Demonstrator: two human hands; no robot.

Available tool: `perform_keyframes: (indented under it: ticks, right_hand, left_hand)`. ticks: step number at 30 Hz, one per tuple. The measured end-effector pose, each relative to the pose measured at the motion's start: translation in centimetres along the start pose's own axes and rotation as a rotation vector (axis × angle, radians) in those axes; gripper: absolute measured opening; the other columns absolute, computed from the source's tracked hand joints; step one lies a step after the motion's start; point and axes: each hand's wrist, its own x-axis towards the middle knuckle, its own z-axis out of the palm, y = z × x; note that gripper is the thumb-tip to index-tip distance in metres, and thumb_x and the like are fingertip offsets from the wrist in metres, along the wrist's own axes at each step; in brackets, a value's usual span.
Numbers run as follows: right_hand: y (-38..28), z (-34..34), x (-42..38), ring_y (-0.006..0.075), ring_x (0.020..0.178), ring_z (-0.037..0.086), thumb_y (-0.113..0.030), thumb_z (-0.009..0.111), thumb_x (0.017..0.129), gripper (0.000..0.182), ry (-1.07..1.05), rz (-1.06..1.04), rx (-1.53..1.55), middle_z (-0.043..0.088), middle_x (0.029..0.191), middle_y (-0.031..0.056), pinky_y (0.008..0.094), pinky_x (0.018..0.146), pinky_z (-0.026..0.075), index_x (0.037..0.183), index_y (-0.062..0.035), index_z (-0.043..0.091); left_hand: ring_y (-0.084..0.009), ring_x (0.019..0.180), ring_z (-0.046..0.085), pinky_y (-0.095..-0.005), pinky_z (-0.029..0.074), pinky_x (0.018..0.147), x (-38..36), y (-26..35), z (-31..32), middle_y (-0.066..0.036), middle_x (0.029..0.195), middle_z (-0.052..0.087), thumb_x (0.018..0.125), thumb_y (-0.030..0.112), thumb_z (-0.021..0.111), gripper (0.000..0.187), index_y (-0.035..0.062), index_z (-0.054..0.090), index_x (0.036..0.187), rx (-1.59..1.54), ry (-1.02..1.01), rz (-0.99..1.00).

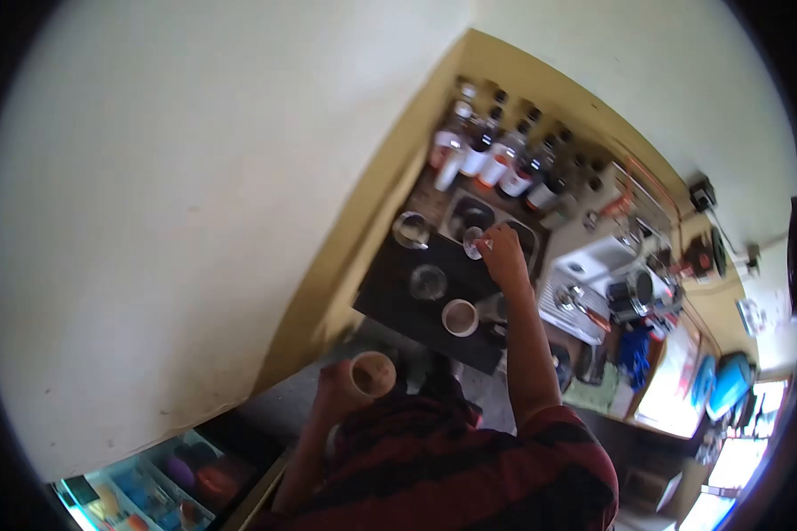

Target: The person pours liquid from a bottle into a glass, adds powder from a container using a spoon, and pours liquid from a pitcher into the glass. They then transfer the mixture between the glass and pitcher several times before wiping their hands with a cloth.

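My left hand is wrapped round a pale cup, held low near my body in front of the counter. Its open top faces up and shows something brownish inside. My right arm reaches over the counter, and my right hand has its fingers closed on a small clear glass by the near edge of the metal sink. Below that hand, a second pale cup with brown contents stands on the black mat. A clear glass bowl sits left of this cup.
Several bottles line the back wall beyond the sink. Another clear glass vessel stands at the counter's left. An espresso machine and a metal pitcher are at the right. A lit display case is at lower left.
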Motion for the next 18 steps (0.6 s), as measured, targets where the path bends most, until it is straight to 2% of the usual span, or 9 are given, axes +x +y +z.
perform_keyframes:
  ticks: [2,5,8,10,12,14,16,18]
  right_hand:
    - [2.4,-2.8,-5.2,0.0392,0.100,0.058,-0.016,0.069,0.082,0.018,0.057,0.114,-0.024,0.060,0.100,0.0188,0.0497,0.083,0.048,0.092,-0.0019,0.064]
    - [6.6,-2.2,-11.5,0.0353,0.087,0.062,-0.013,0.071,0.081,0.022,-0.038,0.287,0.061,0.062,0.094,0.0173,0.0428,0.079,0.050,0.097,0.0006,0.064]
    - [4.5,-2.9,-12.9,0.0382,0.079,0.061,-0.010,0.068,0.080,0.020,0.141,0.235,0.190,0.061,0.083,0.0178,0.0446,0.072,0.049,0.094,0.0022,0.062]
    - [0.5,-4.4,-11.1,0.0359,0.075,0.061,-0.009,0.068,0.080,0.019,0.151,0.256,0.304,0.061,0.079,0.0165,0.0426,0.070,0.049,0.092,0.0031,0.060]
    - [-1.4,-3.5,-8.4,0.0320,0.072,0.062,-0.008,0.067,0.083,0.018,0.155,0.241,0.391,0.061,0.079,0.0158,0.0401,0.069,0.050,0.095,0.0022,0.060]
    - [-3.2,-1.9,-4.5,0.0358,0.079,0.065,-0.012,0.069,0.084,0.026,0.057,0.271,0.478,0.065,0.083,0.0181,0.0425,0.073,0.051,0.106,-0.0007,0.058]
    - [-3.4,2.2,-0.4,0.0403,0.091,0.067,-0.019,0.069,0.087,0.034,0.008,0.119,0.499,0.068,0.094,0.0216,0.0472,0.079,0.052,0.116,-0.0053,0.056]
    - [-3.7,6.5,3.6,0.0404,0.098,0.067,-0.020,0.069,0.087,0.037,-0.140,0.105,0.383,0.068,0.101,0.0215,0.0487,0.083,0.052,0.118,-0.0071,0.054]
  left_hand:
    - [-0.0438,0.097,0.061,-0.0529,0.047,0.087,2.3,1.5,0.3,-0.019,0.098,0.066,0.056,0.030,0.088,0.064,0.0051,0.060,0.109,-0.046,-0.055,0.059]
    - [-0.0436,0.096,0.061,-0.0521,0.047,0.085,4.1,3.5,-0.5,-0.019,0.096,0.066,0.057,0.030,0.089,0.063,0.0045,0.061,0.107,-0.037,-0.166,0.105]
    - [-0.0436,0.095,0.061,-0.0508,0.048,0.082,5.8,1.0,2.3,-0.019,0.096,0.066,0.056,0.030,0.089,0.063,0.0044,0.061,0.107,-0.074,-0.216,0.218]
    - [-0.0426,0.097,0.061,-0.0499,0.048,0.083,5.7,0.2,2.9,-0.019,0.097,0.066,0.055,0.030,0.089,0.065,0.0042,0.061,0.108,-0.078,-0.198,0.268]
    - [-0.0399,0.101,0.061,-0.0479,0.047,0.090,5.6,1.1,2.3,-0.017,0.102,0.066,0.052,0.030,0.089,0.071,0.0031,0.061,0.112,-0.073,-0.217,0.256]
    - [-0.0381,0.105,0.061,-0.0470,0.046,0.095,5.6,2.9,1.6,-0.017,0.106,0.066,0.051,0.030,0.090,0.077,0.0025,0.061,0.116,-0.060,-0.216,0.226]
    - [-0.0381,0.106,0.061,-0.0477,0.045,0.096,4.7,3.9,1.1,-0.017,0.107,0.066,0.051,0.031,0.090,0.079,0.0027,0.060,0.118,-0.039,-0.179,0.180]
    - [-0.0403,0.099,0.062,-0.0486,0.048,0.086,3.9,2.9,1.8,-0.018,0.100,0.067,0.052,0.027,0.089,0.067,0.0040,0.062,0.109,-0.030,-0.110,0.152]
